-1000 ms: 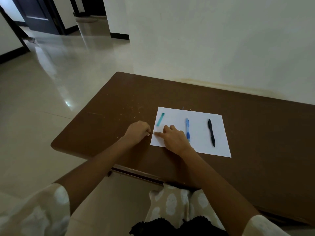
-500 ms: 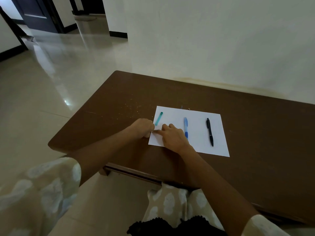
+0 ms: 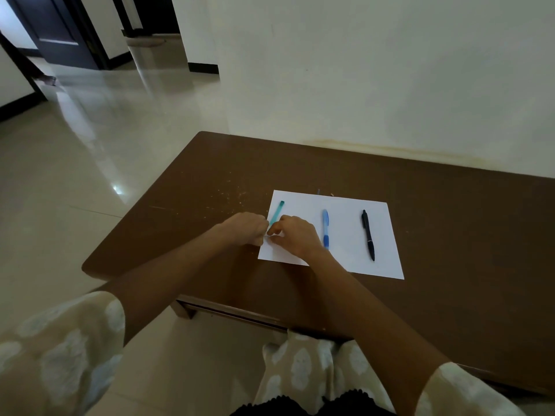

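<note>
A white sheet of paper (image 3: 345, 235) lies on the brown table (image 3: 450, 235). Three pens lie on it: a teal pen (image 3: 277, 213) at the left, a blue pen (image 3: 325, 228) in the middle, a black pen (image 3: 368, 234) at the right. My left hand (image 3: 244, 228) and my right hand (image 3: 295, 235) meet at the sheet's left edge, fingers curled. Both pinch the pale lower end of the teal pen, whose teal upper part sticks out beyond them. My right hand covers part of the sheet and lies beside the blue pen.
The table's far edge meets a pale wall (image 3: 390, 85). Tiled floor (image 3: 90, 175) spreads to the left, with dark doorways at the far left. Pale specks (image 3: 231, 193) dot the tabletop left of the sheet. My lap in patterned cloth (image 3: 303, 370) is under the near edge.
My left hand has moved right to the sheet's edge and met my right hand. The right forefinger, earlier stretched out on the paper, has curled into a pinch at the teal pen's end.
</note>
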